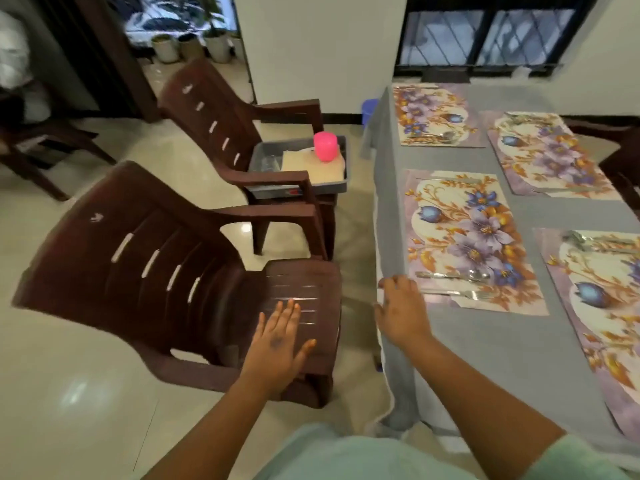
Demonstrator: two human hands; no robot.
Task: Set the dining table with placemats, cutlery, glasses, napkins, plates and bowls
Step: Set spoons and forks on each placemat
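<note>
Head view: placemat just beside right grip.

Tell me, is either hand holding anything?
Nothing is held. The left hand hovers open over the chair seat; the right hand rests on the tablecloth edge.

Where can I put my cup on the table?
Bare grey tablecloth lies in front of the nearest placemat, beside the right hand. Narrow grey strips run between the mats. The mats themselves already hold cutlery.

Grey-clothed table with four placemats
</note>
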